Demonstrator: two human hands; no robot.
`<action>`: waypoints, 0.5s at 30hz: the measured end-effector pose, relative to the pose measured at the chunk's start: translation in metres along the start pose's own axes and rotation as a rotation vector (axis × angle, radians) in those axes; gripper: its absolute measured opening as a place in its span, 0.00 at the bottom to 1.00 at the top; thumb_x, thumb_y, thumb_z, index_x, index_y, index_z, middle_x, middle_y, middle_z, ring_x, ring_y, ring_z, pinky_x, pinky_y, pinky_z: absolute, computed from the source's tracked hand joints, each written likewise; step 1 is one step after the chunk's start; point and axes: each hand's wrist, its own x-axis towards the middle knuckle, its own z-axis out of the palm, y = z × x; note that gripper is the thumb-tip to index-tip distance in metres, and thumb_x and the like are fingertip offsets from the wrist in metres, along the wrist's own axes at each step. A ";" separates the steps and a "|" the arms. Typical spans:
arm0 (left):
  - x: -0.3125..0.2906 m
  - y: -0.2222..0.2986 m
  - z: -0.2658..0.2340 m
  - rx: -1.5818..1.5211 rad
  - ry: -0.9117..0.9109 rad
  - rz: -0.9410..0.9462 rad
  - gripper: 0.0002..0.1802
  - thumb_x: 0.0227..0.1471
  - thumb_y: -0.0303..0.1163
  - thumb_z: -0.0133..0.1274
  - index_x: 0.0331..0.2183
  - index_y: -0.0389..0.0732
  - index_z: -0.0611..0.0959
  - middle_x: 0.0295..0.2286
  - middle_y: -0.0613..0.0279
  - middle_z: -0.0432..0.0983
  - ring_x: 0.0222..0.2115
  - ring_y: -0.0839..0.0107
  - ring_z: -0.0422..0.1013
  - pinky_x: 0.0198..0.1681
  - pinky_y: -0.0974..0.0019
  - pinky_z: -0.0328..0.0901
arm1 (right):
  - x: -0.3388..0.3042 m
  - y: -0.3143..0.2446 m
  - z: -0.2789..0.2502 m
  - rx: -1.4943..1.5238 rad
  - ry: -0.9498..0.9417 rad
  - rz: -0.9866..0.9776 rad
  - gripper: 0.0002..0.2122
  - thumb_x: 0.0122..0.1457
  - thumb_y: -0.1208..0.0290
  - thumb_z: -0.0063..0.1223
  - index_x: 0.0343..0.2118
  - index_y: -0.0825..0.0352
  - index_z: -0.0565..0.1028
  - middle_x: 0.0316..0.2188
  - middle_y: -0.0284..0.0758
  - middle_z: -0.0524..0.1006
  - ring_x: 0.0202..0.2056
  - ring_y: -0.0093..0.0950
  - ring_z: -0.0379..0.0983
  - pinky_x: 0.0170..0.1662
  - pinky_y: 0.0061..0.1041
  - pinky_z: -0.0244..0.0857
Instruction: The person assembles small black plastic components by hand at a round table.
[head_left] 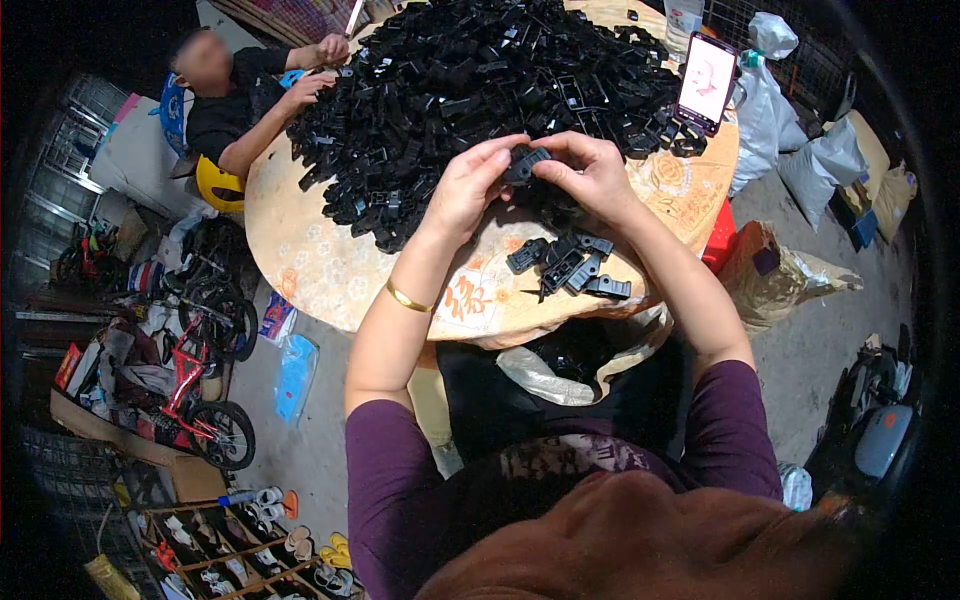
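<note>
A small black plastic part (pixel 524 165) is pinched between both of my hands above the table. My left hand (pixel 465 190) grips its left side, with a gold bangle on that wrist. On the other side my right hand (pixel 590 178) holds it between thumb and forefinger. Just beyond my fingers rises a large heap of similar black plastic parts (pixel 450 90). Nearer to me, between my forearms, lies a small loose group of black parts (pixel 570 268). The fine shape of the held part is partly hidden by my fingers.
The round table (pixel 300 280) has a floral cloth. A lit phone (pixel 707 82) stands upright at its far right. Another person (pixel 235 105) reaches into the heap from the left. An open sack (pixel 545 378) hangs at my lap. White bags (pixel 765 120) and a child's bicycle (pixel 190 375) stand around.
</note>
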 end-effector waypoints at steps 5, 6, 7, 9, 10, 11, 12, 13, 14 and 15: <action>-0.001 0.002 0.001 0.056 0.080 -0.047 0.17 0.55 0.32 0.46 0.45 0.34 0.74 0.40 0.61 0.73 0.37 0.77 0.70 0.39 0.73 0.67 | 0.001 0.005 0.001 -0.113 0.008 -0.035 0.11 0.49 0.70 0.60 0.33 0.70 0.77 0.22 0.32 0.77 0.23 0.15 0.70 0.28 0.16 0.65; 0.000 0.004 0.001 -0.031 0.068 -0.065 0.16 0.55 0.31 0.46 0.45 0.34 0.74 0.39 0.59 0.74 0.37 0.75 0.71 0.40 0.72 0.67 | 0.002 0.006 0.000 -0.130 0.014 -0.031 0.11 0.48 0.70 0.60 0.33 0.70 0.77 0.22 0.32 0.77 0.23 0.15 0.70 0.27 0.16 0.65; 0.001 0.006 0.001 -0.119 0.056 -0.083 0.16 0.55 0.29 0.46 0.44 0.33 0.74 0.38 0.58 0.74 0.37 0.73 0.71 0.41 0.71 0.68 | 0.002 0.006 -0.001 -0.147 0.020 -0.027 0.11 0.48 0.69 0.60 0.33 0.70 0.77 0.21 0.32 0.77 0.22 0.15 0.70 0.26 0.16 0.65; -0.001 0.011 -0.002 -0.168 0.044 -0.116 0.17 0.54 0.28 0.47 0.46 0.32 0.73 0.39 0.57 0.73 0.38 0.72 0.71 0.42 0.68 0.68 | 0.002 0.004 -0.002 -0.123 0.024 -0.044 0.11 0.48 0.69 0.60 0.34 0.69 0.77 0.22 0.33 0.77 0.23 0.15 0.70 0.26 0.16 0.65; -0.002 0.013 -0.005 -0.157 0.003 -0.140 0.18 0.54 0.28 0.48 0.47 0.32 0.72 0.40 0.57 0.73 0.38 0.71 0.71 0.42 0.68 0.68 | 0.003 0.003 -0.002 -0.099 0.026 -0.061 0.12 0.48 0.69 0.60 0.34 0.69 0.77 0.22 0.33 0.77 0.23 0.15 0.70 0.27 0.16 0.65; -0.002 0.015 -0.008 -0.146 -0.039 -0.164 0.19 0.53 0.27 0.48 0.47 0.31 0.71 0.40 0.56 0.73 0.39 0.70 0.71 0.43 0.67 0.68 | 0.003 0.003 -0.003 -0.097 0.025 -0.063 0.12 0.48 0.69 0.60 0.34 0.69 0.77 0.22 0.33 0.77 0.23 0.15 0.70 0.27 0.16 0.65; -0.002 0.015 -0.010 -0.152 -0.104 -0.184 0.21 0.52 0.26 0.49 0.48 0.31 0.69 0.40 0.56 0.73 0.40 0.70 0.71 0.44 0.67 0.68 | 0.002 0.004 -0.005 -0.144 -0.015 -0.097 0.12 0.48 0.69 0.60 0.34 0.69 0.77 0.23 0.34 0.78 0.24 0.15 0.71 0.27 0.17 0.66; -0.002 0.016 -0.012 -0.153 -0.105 -0.184 0.21 0.52 0.26 0.49 0.48 0.31 0.69 0.40 0.56 0.73 0.40 0.70 0.71 0.44 0.67 0.68 | 0.002 0.004 -0.007 -0.190 -0.054 -0.133 0.12 0.48 0.70 0.60 0.35 0.69 0.77 0.24 0.34 0.78 0.25 0.16 0.72 0.28 0.17 0.66; -0.002 0.016 -0.012 -0.153 -0.155 -0.212 0.21 0.51 0.26 0.50 0.48 0.31 0.69 0.40 0.56 0.73 0.40 0.70 0.71 0.44 0.68 0.67 | 0.002 0.004 -0.008 -0.192 -0.053 -0.133 0.12 0.48 0.70 0.60 0.35 0.69 0.77 0.24 0.34 0.78 0.25 0.16 0.72 0.28 0.17 0.66; -0.003 0.017 -0.012 -0.150 -0.201 -0.240 0.22 0.51 0.25 0.50 0.48 0.31 0.70 0.40 0.56 0.73 0.40 0.71 0.71 0.45 0.69 0.67 | 0.003 0.003 -0.008 -0.170 -0.053 -0.139 0.12 0.48 0.70 0.60 0.35 0.69 0.77 0.25 0.35 0.78 0.26 0.16 0.73 0.29 0.17 0.67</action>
